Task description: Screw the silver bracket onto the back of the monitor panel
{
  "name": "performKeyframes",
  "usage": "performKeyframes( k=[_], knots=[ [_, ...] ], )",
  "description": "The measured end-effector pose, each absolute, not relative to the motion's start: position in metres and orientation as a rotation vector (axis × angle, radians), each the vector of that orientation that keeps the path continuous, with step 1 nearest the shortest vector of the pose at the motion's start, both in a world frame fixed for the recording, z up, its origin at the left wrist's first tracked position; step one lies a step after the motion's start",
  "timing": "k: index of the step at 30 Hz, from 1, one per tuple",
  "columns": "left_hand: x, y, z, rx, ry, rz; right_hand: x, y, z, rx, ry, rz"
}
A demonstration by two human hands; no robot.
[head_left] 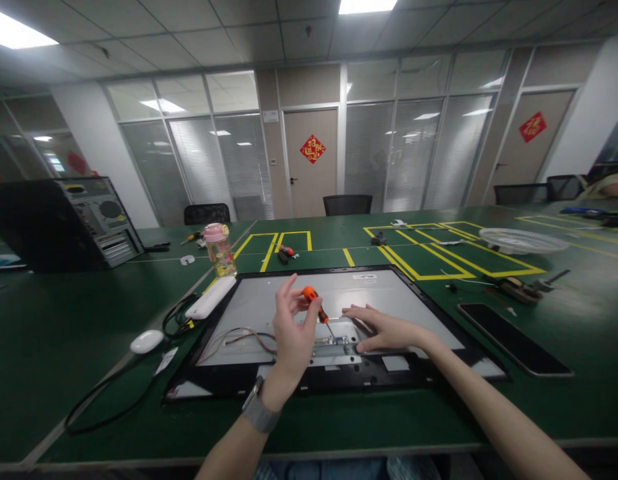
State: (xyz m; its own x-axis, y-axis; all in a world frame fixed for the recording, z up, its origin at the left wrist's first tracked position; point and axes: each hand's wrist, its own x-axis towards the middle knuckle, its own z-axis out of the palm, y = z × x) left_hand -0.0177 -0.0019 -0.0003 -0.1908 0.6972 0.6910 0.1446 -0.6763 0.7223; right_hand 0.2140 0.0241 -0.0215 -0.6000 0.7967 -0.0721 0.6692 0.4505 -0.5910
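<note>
My left hand (296, 323), with a watch (260, 407) on its wrist, pinches an orange and black screwdriver (317, 305) by its handle. The shaft slants down to the right, its tip at the metal bracket (346, 330) in the middle of an opened monitor panel (389, 293). My right hand (386, 329) lies over the bracket's right side, fingers stretched out and pointing left. The panel lies flat, grey metal back up, within a black frame. Thin coloured wires (243, 333) run across its left part. Whether the tip sits in a screw is too small to tell.
Left of the panel are a white power strip (212, 298), a white mouse (147, 341), black cables, a pink-lidded bottle (217, 250) and a computer tower (63, 223). To the right lie a phone (511, 338) and a tool (519, 288). Red-handled pliers (285, 252) lie behind.
</note>
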Motion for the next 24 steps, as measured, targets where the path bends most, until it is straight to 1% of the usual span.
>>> performKeyframes(
  k=[2, 6, 14, 21, 24],
  knots=[
    [-0.0206, -0.0016, 0.0021, 1.686, 1.022, 1.945, 0.2143, 0.0245, -0.0222, -1.274, -2.483, 0.865],
    [-0.0267, -0.0020, 0.0076, 1.864, 1.150, 1.991, 0.2147, 0.0253, -0.0237, -1.278, -2.481, 0.861],
    [-0.0287, -0.0028, 0.0089, 2.061, 1.231, 2.100, 0.2146, 0.0247, -0.0224, -1.264, -2.486, 0.871],
    [-0.0266, -0.0037, 0.0087, 2.113, 1.230, 2.063, 0.2143, 0.0246, -0.0228, -1.264, -2.483, 0.868],
    [-0.0263, -0.0037, 0.0061, 2.067, 1.188, 1.988, 0.2146, 0.0247, -0.0231, -1.273, -2.477, 0.872]
  ],
)
